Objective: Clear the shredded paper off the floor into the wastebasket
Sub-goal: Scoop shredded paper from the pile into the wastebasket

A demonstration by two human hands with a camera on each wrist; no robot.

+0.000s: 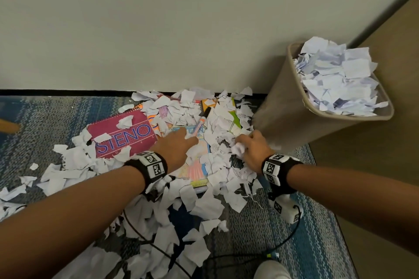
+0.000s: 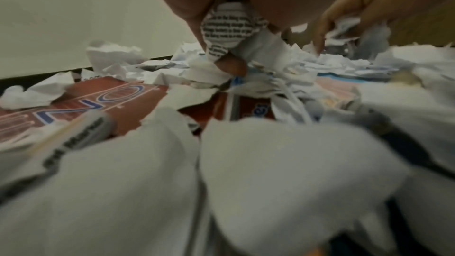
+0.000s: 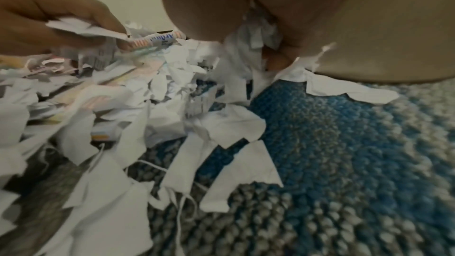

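Torn white paper scraps [image 1: 199,206] lie in a thick pile on the blue-grey carpet, in front of the wall. The tan wastebasket [image 1: 285,115] stands at the right of the pile, heaped above its rim with paper [image 1: 335,79]. My left hand [image 1: 189,141] is low over the middle of the pile, its fingers curled round printed scraps [image 2: 226,32]. My right hand [image 1: 242,144] is beside the basket's base and grips a crumpled wad of scraps [image 3: 258,32]. In the right wrist view the basket's wall [image 3: 393,26] is right behind that hand.
A red STENO notepad [image 1: 127,136], a marker [image 1: 203,119] and colourful books [image 1: 197,170] lie half buried in the scraps. A black cable [image 1: 158,249] runs across the carpet near me. A brown panel [image 1: 385,108] stands right of the basket.
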